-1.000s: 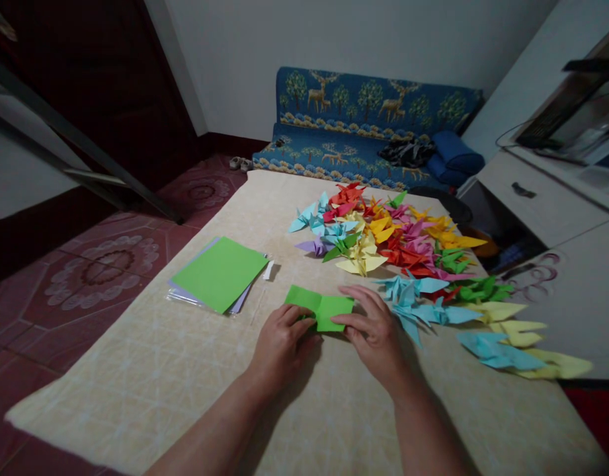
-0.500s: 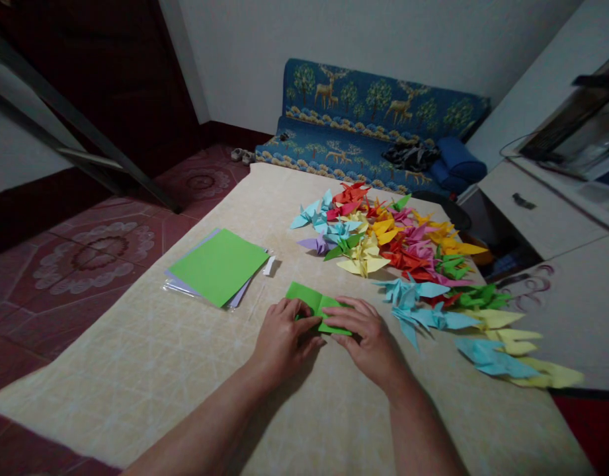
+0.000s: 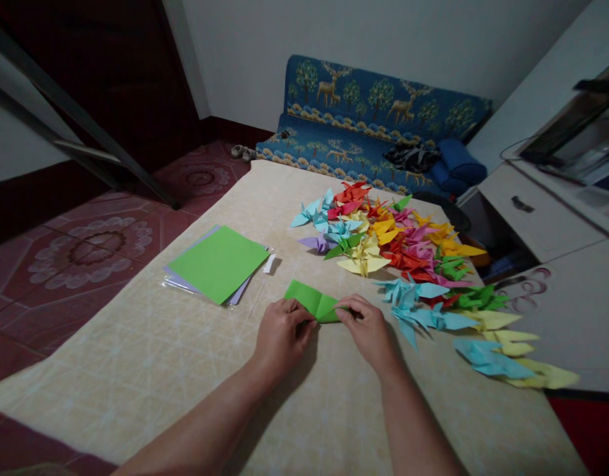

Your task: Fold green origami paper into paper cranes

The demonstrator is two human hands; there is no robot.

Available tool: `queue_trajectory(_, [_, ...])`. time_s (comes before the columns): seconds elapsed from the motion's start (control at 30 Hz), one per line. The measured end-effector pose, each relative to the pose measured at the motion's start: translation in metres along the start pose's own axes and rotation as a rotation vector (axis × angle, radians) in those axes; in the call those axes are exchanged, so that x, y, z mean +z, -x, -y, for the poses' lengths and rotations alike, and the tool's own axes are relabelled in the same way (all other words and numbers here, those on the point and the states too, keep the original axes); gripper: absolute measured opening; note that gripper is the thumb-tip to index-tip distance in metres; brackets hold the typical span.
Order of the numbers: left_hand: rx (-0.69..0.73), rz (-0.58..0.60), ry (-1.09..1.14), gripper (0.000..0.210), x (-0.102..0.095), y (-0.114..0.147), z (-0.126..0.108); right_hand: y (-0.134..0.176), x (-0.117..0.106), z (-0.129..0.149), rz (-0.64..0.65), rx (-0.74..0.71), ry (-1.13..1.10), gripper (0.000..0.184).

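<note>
A folded sheet of green paper [image 3: 317, 301], with a crease near its middle, is between my two hands on the table. My left hand [image 3: 284, 334] is closed on its near left edge, fingers bent and thumb below. At the paper's right end my right hand [image 3: 366, 327] pinches the edge between thumb and index finger. To the right lie many folded paper cranes [image 3: 368, 254] in red, yellow, blue, orange, pink and green. A stack of square paper [image 3: 217, 264], green on top with purple beneath, rests on a clear plastic sleeve to the left.
A pale patterned cloth covers the table [image 3: 150, 370]. A small white tag [image 3: 270, 263] sits beside the paper stack. Beyond the far edge stands a blue sofa [image 3: 354, 125] with a deer pattern. White cabinets [image 3: 547, 211] are at right, a metal ladder [image 3: 86, 125] at left.
My right hand has gone from lying with fingers spread over the green paper to pinching its right edge. My left fingers have drawn in at the near edge.
</note>
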State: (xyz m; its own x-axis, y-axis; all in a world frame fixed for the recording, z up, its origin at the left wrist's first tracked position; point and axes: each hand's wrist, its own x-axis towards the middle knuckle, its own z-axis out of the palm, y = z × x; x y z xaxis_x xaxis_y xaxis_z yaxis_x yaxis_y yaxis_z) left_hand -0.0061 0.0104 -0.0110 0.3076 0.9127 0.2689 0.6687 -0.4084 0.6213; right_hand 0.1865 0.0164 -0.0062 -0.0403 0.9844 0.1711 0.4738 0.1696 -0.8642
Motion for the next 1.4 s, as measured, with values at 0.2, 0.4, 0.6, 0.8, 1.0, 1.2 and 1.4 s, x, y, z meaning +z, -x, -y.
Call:
queue_trajectory(0.2, [-0.006,0.027,-0.005,0.011,-0.003,0.000,-0.002,-0.010,0.003,-0.004,-0.010,0.138,-0.053,0.013])
queue_trajectory(0.4, [-0.024,0.039,0.035,0.011,-0.003,0.000,-0.001,-0.013,0.010,-0.010,-0.087,0.113,-0.066,0.015])
queue_trajectory(0.6, [-0.033,0.020,0.055,0.015,-0.002,-0.001,0.000,-0.016,0.018,-0.015,-0.102,0.046,0.002,0.018])
queue_trajectory(0.8, [-0.050,-0.007,0.024,0.012,0.001,0.001,-0.001,-0.017,0.026,-0.017,-0.148,0.076,0.110,0.021])
queue_trajectory(1.0, [-0.069,-0.009,0.025,0.013,0.003,0.001,-0.003,-0.018,0.028,-0.008,-0.170,0.119,0.177,0.018])
queue_trajectory(1.2, [-0.072,-0.014,0.013,0.012,0.003,0.001,-0.003,-0.016,0.028,-0.005,-0.185,0.122,0.265,0.016])
queue_trajectory(1.4, [-0.083,-0.005,-0.016,0.013,0.003,0.001,-0.004,-0.015,0.031,-0.009,-0.238,0.083,0.287,0.014])
